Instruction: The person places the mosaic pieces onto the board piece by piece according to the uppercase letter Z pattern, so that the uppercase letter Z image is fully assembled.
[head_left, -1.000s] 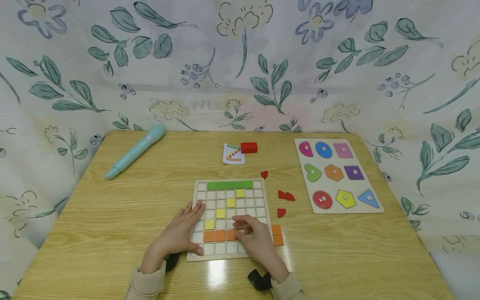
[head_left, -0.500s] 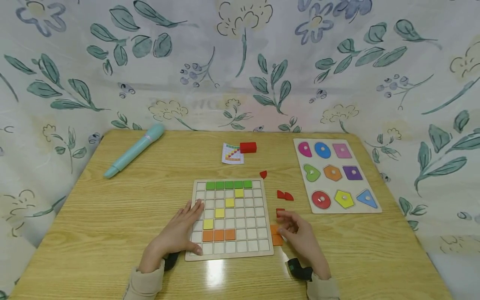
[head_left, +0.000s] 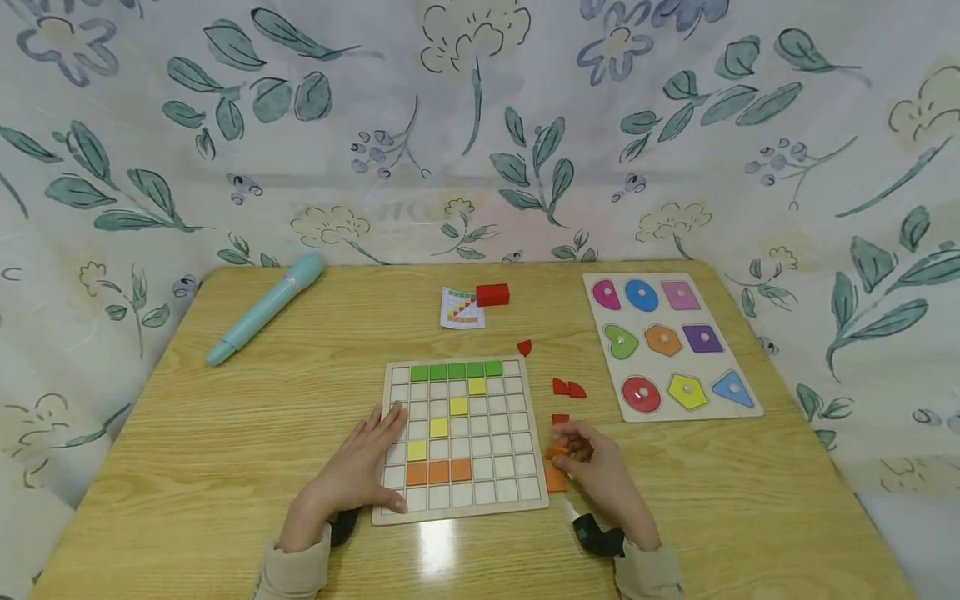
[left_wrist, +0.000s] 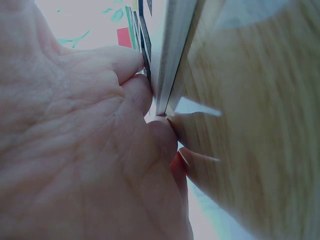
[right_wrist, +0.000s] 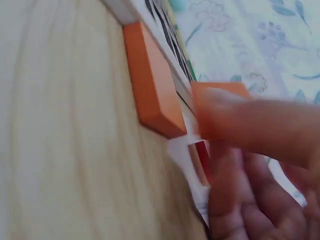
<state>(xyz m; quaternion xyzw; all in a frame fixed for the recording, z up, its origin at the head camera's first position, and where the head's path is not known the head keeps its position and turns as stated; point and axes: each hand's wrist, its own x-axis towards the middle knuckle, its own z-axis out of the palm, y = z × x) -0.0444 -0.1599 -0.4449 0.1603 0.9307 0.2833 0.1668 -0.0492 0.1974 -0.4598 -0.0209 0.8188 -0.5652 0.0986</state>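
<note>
A wooden grid board [head_left: 517,493] lies on the table, holding a row of green tiles [head_left: 457,372], a diagonal of yellow tiles [head_left: 438,427] and three orange tiles [head_left: 438,473]. Spread over the board's left edge, the left hand [head_left: 356,462] rests with its fingers straight. Just right of the board, the right hand [head_left: 600,471] pinches an orange tile [right_wrist: 220,92] between thumb and fingers, lifted off the table. Another orange tile [head_left: 555,479] lies below it, against the board's right edge. Several red quarter-round pieces [head_left: 576,389] lie beyond that hand, one partly hidden by it.
Behind the board are a small pattern card [head_left: 461,315] and a red block [head_left: 492,294]. A knobbed shape puzzle [head_left: 622,392] lies at right. Far left is a turquoise microphone-shaped object [head_left: 264,310]. A floral cloth [head_left: 420,192] hangs behind the table [head_left: 225,442].
The right hand has left the third orange tile on the board, moved right to the loose orange tiles and picked one up. The left hand stays on the board.
</note>
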